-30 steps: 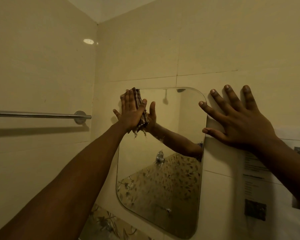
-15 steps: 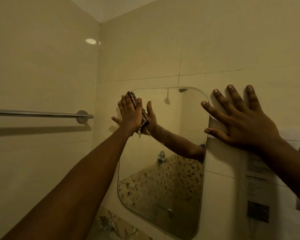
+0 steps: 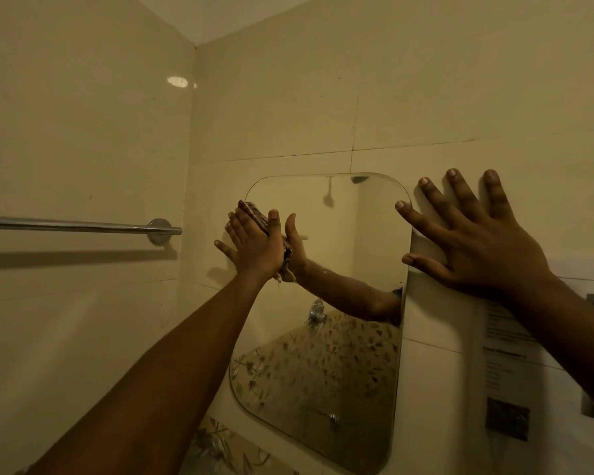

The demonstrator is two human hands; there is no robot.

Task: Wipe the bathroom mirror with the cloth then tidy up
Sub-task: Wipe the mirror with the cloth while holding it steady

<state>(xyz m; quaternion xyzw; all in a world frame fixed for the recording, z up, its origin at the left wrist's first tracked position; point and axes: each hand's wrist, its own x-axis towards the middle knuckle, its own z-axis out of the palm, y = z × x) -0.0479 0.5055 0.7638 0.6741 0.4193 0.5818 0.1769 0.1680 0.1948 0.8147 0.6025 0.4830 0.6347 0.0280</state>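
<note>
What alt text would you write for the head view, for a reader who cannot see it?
A left hand presses a checked cloth flat against the upper left of a mirror. The right hand rests spread on the tiled wall at its right edge.

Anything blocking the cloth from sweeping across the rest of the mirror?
Nothing visible on the rounded frameless mirror beyond the checked cloth under the left hand. Only the right hand, flat on the tiled wall, has thumb and forefinger tips at the glass's right edge.
</note>
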